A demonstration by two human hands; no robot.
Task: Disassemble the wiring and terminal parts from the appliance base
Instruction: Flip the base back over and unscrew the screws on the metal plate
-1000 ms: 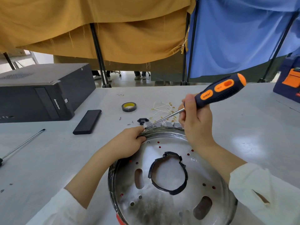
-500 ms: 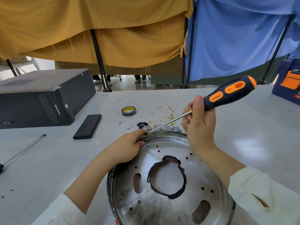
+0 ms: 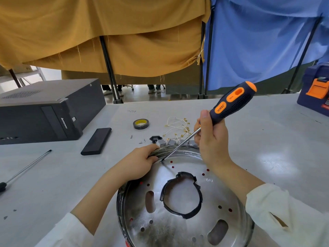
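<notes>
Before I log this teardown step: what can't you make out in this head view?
- What the left hand grips at the base rim: blurred, fingers cover it.
- Screwdriver tip and any screw: too small.
- Base's near edge: cut off by the frame's bottom.

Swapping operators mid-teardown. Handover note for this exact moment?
Left hand: grips the metal appliance base at its far-left rim, steadying it.
Right hand: holds the orange and black screwdriver, tip down on the base plate near the left fingers.
Out already: white wires with gold terminals, a black socket part, small grey terminal blocks and loose screws, all on the table beyond the base.
Left: whatever is at the tip; cannot tell if a screw remains. Black ring remains on the base.
</notes>
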